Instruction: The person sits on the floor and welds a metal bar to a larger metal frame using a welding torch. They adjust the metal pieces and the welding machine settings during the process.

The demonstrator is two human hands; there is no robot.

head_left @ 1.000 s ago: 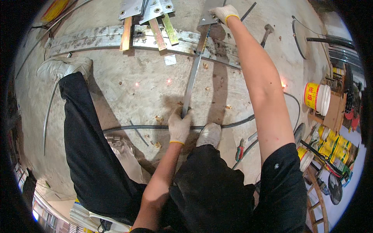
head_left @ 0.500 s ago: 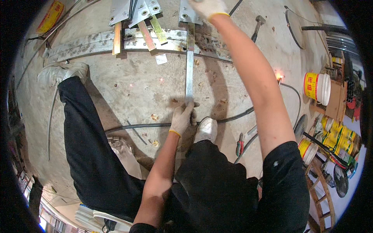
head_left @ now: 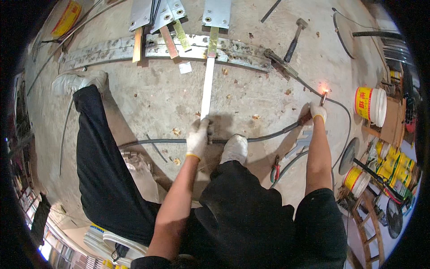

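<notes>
My left hand (head_left: pixel 197 139), in a white glove with a yellow cuff, is closed round the near end of a long flat metal bar (head_left: pixel 207 87). The bar's far end meets a yellowish metal strip (head_left: pixel 212 44) under a grey plate with holes (head_left: pixel 217 13). On the right, my gloved right hand (head_left: pixel 318 111) is closed round a torch (head_left: pixel 323 99), whose tip glows orange with a small flame. The torch's dark handle (head_left: pixel 305 119) shows beside the hand, joined to a thick black hose (head_left: pixel 264 138) that crosses the floor beneath my left hand.
Behind lies a long spotted metal rail (head_left: pixel 183 48) with more plates and strips on it. A hammer (head_left: pixel 295 41), a dark clamp-like tool on a cable (head_left: pixel 281 63) and red-handled pliers (head_left: pixel 275 169) lie on the floor. A yellow-and-white bucket (head_left: pixel 370 106) stands right.
My right hand has come from the far plate down to the right and taken hold of the torch. My left hand has shifted slightly left, still gripping the bar, which now tilts.
</notes>
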